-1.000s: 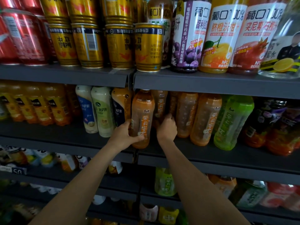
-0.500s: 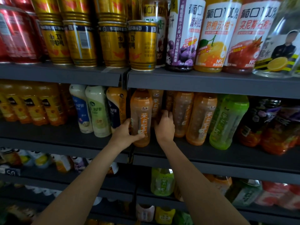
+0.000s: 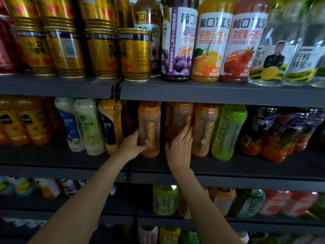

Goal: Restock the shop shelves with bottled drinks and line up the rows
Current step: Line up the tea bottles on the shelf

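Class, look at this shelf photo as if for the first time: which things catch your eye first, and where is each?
Centre frame, two bare arms reach to the middle shelf: the left hand grips an orange tea bottle, and the right hand lies with straight fingers against the orange bottle beside it. On the shelf above, gold cans stand left, tall juice bottles right.

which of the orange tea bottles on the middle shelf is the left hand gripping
The leftmost orange bottle, standing forward of the row; the left hand wraps its lower part.
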The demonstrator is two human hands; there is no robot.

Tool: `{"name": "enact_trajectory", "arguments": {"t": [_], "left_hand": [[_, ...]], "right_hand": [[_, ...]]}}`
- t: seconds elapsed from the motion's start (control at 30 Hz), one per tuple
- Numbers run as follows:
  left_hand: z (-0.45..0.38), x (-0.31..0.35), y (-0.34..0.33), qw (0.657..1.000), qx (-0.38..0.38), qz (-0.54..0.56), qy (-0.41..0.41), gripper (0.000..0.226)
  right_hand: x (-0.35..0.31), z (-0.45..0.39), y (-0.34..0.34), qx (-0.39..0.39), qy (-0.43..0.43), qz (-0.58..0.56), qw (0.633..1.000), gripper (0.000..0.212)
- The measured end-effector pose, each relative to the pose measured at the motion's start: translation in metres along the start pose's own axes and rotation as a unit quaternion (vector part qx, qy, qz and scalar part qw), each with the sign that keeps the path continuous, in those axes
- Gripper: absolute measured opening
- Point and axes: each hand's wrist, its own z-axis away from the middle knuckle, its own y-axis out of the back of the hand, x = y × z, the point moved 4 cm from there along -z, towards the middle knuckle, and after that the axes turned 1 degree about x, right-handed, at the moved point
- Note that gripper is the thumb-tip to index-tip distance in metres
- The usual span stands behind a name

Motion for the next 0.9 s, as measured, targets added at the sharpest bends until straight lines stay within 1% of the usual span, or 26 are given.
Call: {"name": "enact_trajectory", "arguments": {"t": [0.03, 0.1, 0.17, 0.23, 0.33, 0.4, 0.43, 0.5, 0.57, 0.6, 0.67, 0.73, 0.77, 0.9], "left_hand": [[-0.001, 0.000, 0.000, 1.000, -0.001, -0.001, -0.004, 0.068], [-0.004, -0.002, 0.001, 1.000, -0.015, -0.001, -0.009, 0.067], [-0.008, -0.003, 0.002, 0.999, -0.036, -0.001, -0.009, 0.066], [-0.010, -0.005, 0.002, 0.999, -0.046, 0.000, -0.005, 0.066], [-0.009, -0.006, 0.000, 1.000, -0.030, 0.003, 0.003, 0.065], [-0.007, -0.006, -0.003, 1.000, -0.009, -0.003, 0.006, 0.064], [-0.005, -0.007, -0.004, 1.000, 0.004, -0.009, 0.004, 0.063], [-0.001, -0.011, -0.006, 0.999, 0.035, -0.020, 0.002, 0.062], [0.004, -0.014, -0.008, 0.997, 0.072, -0.006, 0.006, 0.061], [0.007, -0.016, -0.009, 0.995, 0.095, 0.003, 0.004, 0.058], [0.013, -0.015, -0.009, 0.991, 0.136, 0.006, -0.006, 0.051], [0.019, -0.013, -0.006, 0.986, 0.166, 0.007, -0.010, 0.044], [0.022, -0.012, -0.004, 0.983, 0.180, 0.010, -0.014, 0.042], [0.037, -0.008, 0.004, 0.971, 0.231, 0.017, -0.053, 0.037]], "right_hand": [[0.000, -0.005, -0.002, -0.014, -0.030, -0.022, 0.999, 0.094], [0.002, -0.014, -0.002, -0.007, -0.097, -0.058, 0.994, 0.093], [0.003, -0.019, -0.002, 0.003, -0.132, -0.064, 0.989, 0.087], [0.003, -0.021, -0.002, 0.011, -0.135, -0.067, 0.989, 0.079], [0.006, -0.015, -0.001, 0.031, -0.122, -0.071, 0.990, 0.067], [0.010, -0.008, 0.000, 0.040, -0.107, -0.075, 0.991, 0.057], [0.012, -0.005, 0.002, 0.036, -0.096, -0.080, 0.991, 0.057], [0.015, -0.007, 0.004, 0.012, -0.072, -0.081, 0.994, 0.063], [0.015, -0.011, 0.005, -0.006, -0.062, -0.066, 0.996, 0.073], [0.013, -0.014, 0.004, -0.014, -0.066, -0.067, 0.996, 0.078], [0.008, -0.017, 0.002, -0.023, -0.092, -0.114, 0.989, 0.082], [0.006, -0.018, -0.002, -0.017, -0.120, -0.162, 0.979, 0.081], [0.007, -0.018, -0.002, -0.016, -0.130, -0.168, 0.977, 0.079], [0.008, -0.013, 0.003, 0.000, -0.120, -0.157, 0.980, 0.069]]}}
